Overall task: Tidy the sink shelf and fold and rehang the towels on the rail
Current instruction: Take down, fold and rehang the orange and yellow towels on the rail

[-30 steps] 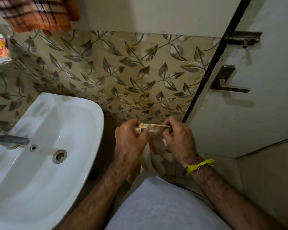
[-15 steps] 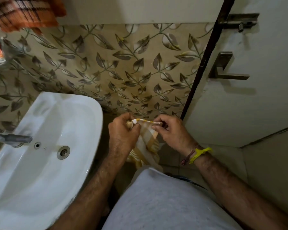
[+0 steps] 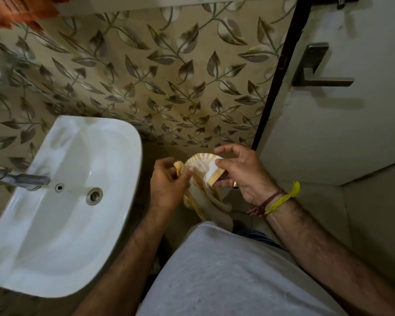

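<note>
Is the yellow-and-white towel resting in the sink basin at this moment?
No. Both hands, left hand and right hand, hold the towel up beside the sink, right of its rim.

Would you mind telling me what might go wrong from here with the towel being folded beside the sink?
1. The yellow-and-white towel is held only at its top edge by the left hand and right hand; a slip could drop it to the floor.
2. Its hanging lower part bunches unevenly, so the fold may come out crooked.
</note>
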